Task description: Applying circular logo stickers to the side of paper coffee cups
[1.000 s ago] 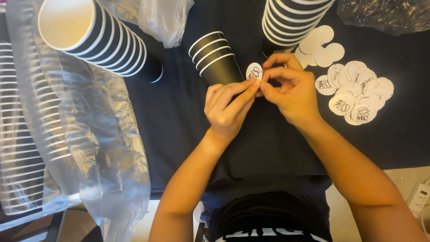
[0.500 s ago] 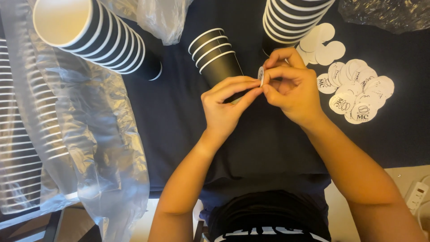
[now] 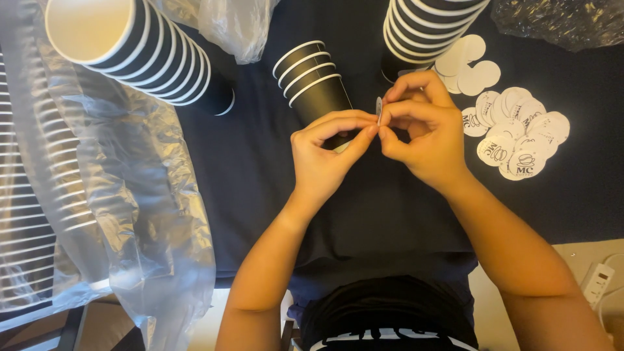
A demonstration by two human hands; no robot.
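I am pinching a round white sticker (image 3: 379, 108) edge-on between my left hand (image 3: 325, 159) and right hand (image 3: 422, 133), both closed on it, beside the short stack of black paper cups (image 3: 312, 81).

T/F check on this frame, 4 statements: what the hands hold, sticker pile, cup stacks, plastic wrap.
1. Both hands, left hand and right hand, pinch one small round sticker between them. True.
2. The pile of round stickers lies left of the hands. False: it lies to their right, on the dark cloth.
3. The short stack of black cups sits just beyond the hands. True.
4. The clear plastic wrap covers the sticker pile. False: it lies at the far left, apart from the pile.
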